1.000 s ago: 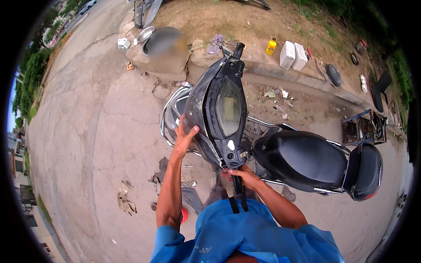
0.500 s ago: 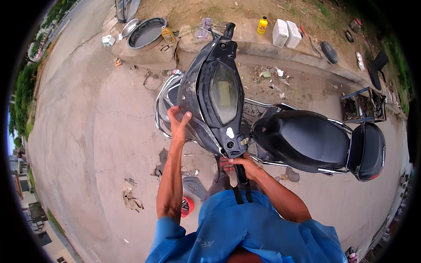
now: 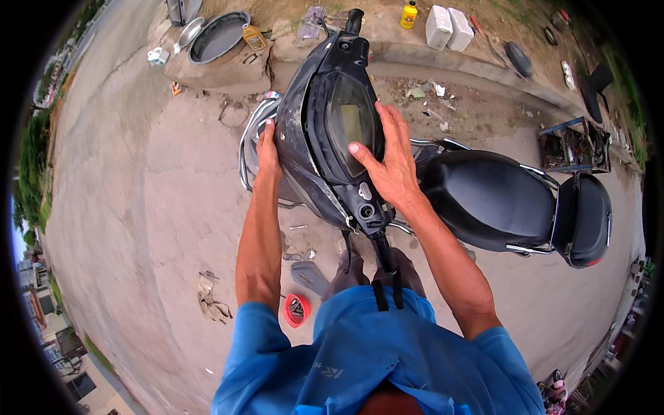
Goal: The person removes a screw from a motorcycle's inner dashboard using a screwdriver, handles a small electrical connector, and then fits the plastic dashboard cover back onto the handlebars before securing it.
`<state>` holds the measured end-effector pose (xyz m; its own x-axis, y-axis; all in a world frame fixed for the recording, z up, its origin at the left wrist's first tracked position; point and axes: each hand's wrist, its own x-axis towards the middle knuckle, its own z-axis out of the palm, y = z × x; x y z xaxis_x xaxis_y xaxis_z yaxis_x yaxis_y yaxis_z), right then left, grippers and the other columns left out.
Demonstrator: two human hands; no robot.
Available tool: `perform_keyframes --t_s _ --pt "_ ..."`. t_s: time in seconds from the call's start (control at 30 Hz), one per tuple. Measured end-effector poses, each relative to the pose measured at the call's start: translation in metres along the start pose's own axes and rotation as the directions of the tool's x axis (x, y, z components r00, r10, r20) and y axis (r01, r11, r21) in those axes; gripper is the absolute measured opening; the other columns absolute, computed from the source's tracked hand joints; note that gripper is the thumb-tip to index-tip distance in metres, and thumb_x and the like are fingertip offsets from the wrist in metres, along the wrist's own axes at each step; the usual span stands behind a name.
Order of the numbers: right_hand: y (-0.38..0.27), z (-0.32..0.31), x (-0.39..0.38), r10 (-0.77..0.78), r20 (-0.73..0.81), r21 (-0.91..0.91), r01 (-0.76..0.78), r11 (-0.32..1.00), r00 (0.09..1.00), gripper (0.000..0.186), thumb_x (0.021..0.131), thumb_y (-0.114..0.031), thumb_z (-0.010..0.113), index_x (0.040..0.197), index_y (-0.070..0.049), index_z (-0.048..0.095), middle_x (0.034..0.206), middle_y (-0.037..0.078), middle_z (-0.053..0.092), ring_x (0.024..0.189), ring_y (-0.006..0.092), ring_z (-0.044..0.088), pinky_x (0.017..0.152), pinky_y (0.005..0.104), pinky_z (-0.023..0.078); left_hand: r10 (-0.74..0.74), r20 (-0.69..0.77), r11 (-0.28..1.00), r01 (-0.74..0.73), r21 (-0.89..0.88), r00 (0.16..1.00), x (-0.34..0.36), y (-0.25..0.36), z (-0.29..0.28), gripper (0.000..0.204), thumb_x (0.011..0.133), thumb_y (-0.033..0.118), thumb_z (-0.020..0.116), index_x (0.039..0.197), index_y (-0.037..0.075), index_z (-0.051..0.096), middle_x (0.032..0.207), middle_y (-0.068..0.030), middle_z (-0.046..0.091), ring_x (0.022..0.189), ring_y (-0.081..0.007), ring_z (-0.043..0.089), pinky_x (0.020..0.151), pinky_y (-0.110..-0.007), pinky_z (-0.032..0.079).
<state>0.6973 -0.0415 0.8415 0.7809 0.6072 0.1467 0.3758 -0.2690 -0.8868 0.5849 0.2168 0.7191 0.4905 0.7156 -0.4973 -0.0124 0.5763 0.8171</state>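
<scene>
A black scooter's handlebar cover (image 3: 294, 142), scuffed along its edges, stands before me with a clear-lensed instrument panel (image 3: 351, 117) set into it. Against the front side of that cover rests my left hand (image 3: 268, 151), its fingers stretched up and partly hidden. My right hand (image 3: 394, 159) lies on the rider's side of the panel, fingers extended and the thumb over the lens. Neither hand grips the handlebar; its near grip (image 3: 384, 254) points toward my body and its far grip (image 3: 354, 22) points away.
Behind the handlebar to the right is the black seat (image 3: 491, 197) with a rear box (image 3: 584, 221). A red bowl of small parts (image 3: 296, 310) sits on the ground by my legs. Along the far ledge are a black basin (image 3: 220, 38), a yellow bottle (image 3: 409, 15) and a metal tool rack (image 3: 575, 146).
My right hand has left the near grip and come up onto the instrument panel. My left hand has shifted slightly up and left along the front of the cover.
</scene>
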Motion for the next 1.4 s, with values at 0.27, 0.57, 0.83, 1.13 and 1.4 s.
perform_keyframes --t_s 0.27,0.57,0.83,1.13,1.4 --pt "0.003 0.045 0.021 -0.168 0.076 -0.463 0.184 0.867 0.983 0.078 0.089 -0.062 0.056 0.153 -0.024 0.034 0.16 0.016 0.016 0.143 0.0493 0.016 0.107 0.0677 0.024 0.199 -0.052 0.98 -0.197 0.03 0.979 -0.01 -0.012 -0.008 0.057 0.095 0.049 0.062 0.123 0.0 0.062 0.118 -0.0124 0.066 0.104 -0.0224 0.062 0.091 -0.036 0.05" --pt "0.005 0.041 0.02 -0.163 0.066 -0.396 0.176 0.901 0.984 0.079 0.088 -0.059 0.06 0.152 -0.02 0.037 0.158 0.018 0.018 0.143 0.0471 0.019 0.111 0.061 0.024 0.111 -0.043 0.993 -0.112 -0.023 0.993 -0.003 -0.008 -0.003 0.058 0.091 0.051 0.066 0.119 0.0 0.064 0.11 -0.0123 0.069 0.093 -0.0222 0.065 0.082 -0.035 0.052" --pt "0.002 0.045 0.018 -0.141 0.059 -0.433 0.152 0.889 0.988 0.077 0.089 -0.048 0.063 0.152 -0.016 0.033 0.158 0.022 0.017 0.143 0.0492 0.017 0.109 0.0617 0.026 0.202 -0.045 0.975 -0.205 -0.084 0.978 -0.013 -0.006 0.003 0.039 0.099 0.04 0.06 0.113 0.005 0.069 0.098 -0.0019 0.068 0.083 -0.0106 0.061 0.074 -0.026 0.05" --pt "-0.003 0.045 0.016 -0.07 0.064 -0.443 0.091 0.892 0.995 0.078 0.087 -0.049 0.063 0.152 -0.019 0.031 0.159 0.02 0.014 0.143 0.0504 0.016 0.107 0.0643 0.026 0.356 0.003 0.913 -0.348 0.214 0.934 -0.011 -0.008 -0.006 0.05 0.101 0.042 0.051 0.124 -0.002 0.063 0.111 -0.008 0.066 0.097 -0.0148 0.058 0.087 -0.028 0.045" --pt "0.002 0.045 0.063 -0.129 0.007 -0.34 0.124 0.932 0.992 0.083 0.088 -0.052 0.063 0.152 -0.012 0.028 0.156 0.022 0.021 0.142 0.0452 0.023 0.111 0.0603 0.025 0.148 0.14 0.912 -0.19 0.364 0.979 0.009 0.027 0.008 0.065 0.095 0.052 0.056 0.132 -0.001 0.053 0.123 -0.0152 0.06 0.107 -0.0218 0.058 0.093 -0.036 0.045"
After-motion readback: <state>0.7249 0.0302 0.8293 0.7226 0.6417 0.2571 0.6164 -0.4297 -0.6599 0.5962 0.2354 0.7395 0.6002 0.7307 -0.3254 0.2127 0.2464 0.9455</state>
